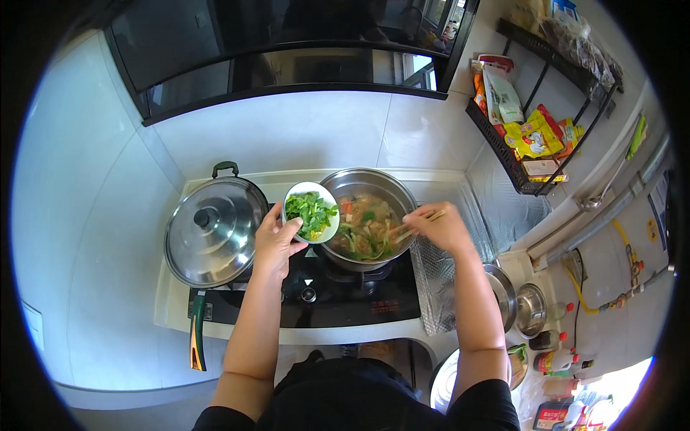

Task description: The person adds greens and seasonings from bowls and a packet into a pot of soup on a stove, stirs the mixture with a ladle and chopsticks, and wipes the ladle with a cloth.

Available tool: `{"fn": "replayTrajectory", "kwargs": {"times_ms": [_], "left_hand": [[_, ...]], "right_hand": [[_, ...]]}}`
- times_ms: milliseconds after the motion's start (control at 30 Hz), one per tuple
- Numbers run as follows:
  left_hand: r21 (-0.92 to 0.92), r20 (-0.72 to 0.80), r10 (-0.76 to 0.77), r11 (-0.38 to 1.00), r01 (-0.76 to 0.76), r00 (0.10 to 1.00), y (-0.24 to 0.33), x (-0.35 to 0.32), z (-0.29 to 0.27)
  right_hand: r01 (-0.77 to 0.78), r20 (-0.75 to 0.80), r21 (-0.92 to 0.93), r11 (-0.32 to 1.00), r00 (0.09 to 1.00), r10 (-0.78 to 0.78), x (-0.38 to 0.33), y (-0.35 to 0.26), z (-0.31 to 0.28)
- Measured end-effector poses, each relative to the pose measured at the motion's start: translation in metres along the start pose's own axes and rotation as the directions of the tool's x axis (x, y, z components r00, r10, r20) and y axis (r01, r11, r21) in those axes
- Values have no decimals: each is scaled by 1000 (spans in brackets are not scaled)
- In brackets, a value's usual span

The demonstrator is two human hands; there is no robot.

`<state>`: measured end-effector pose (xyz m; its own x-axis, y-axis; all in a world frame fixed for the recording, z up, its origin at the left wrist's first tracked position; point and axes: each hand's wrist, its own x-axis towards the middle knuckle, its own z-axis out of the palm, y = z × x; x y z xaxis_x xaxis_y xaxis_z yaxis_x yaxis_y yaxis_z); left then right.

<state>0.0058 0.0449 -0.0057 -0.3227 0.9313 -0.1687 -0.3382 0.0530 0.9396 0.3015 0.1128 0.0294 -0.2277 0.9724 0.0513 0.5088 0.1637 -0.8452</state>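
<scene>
My left hand (pixel 276 243) grips a small white bowl (pixel 333 228) of chopped green herbs (pixel 310 213), tilted a little beside the pot's left rim. Wooden chopsticks (pixel 407 234) are held in my right hand (pixel 440 225), their tips reaching down into the pot. That steel pot (pixel 357 177) stands on the right burner of the black gas stove (pixel 327 302). Inside it, a brothy soup (pixel 366 226) shows leafy greens and bits of red. The bowl hides part of the pot's left side.
On the left burner sits a lidded pan (pixel 215 248) with a green handle (pixel 197 330) jutting toward me. A black wall rack (pixel 503 154) holds food packets at upper right. Steel bowls (pixel 532 310) and several bottles (pixel 550 340) line the right counter. The range hood (pixel 295 68) hangs above.
</scene>
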Motion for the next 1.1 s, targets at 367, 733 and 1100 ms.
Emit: {"fn": "replayTrajectory", "kwargs": {"times_ms": [367,733,1100], "left_hand": [[170,87,56,983,-70,995,-12,44,25],[240,231,227,929,-281,946,-16,53,34],[652,369,584,392,-650,723,-25,65,33]], "right_hand": [[76,-452,44,996,891,-48,-34,10,24],[30,-241,246,969,970,32,-39,19,46],[65,-391,-92,994,915,-96,-40,11,40]]}}
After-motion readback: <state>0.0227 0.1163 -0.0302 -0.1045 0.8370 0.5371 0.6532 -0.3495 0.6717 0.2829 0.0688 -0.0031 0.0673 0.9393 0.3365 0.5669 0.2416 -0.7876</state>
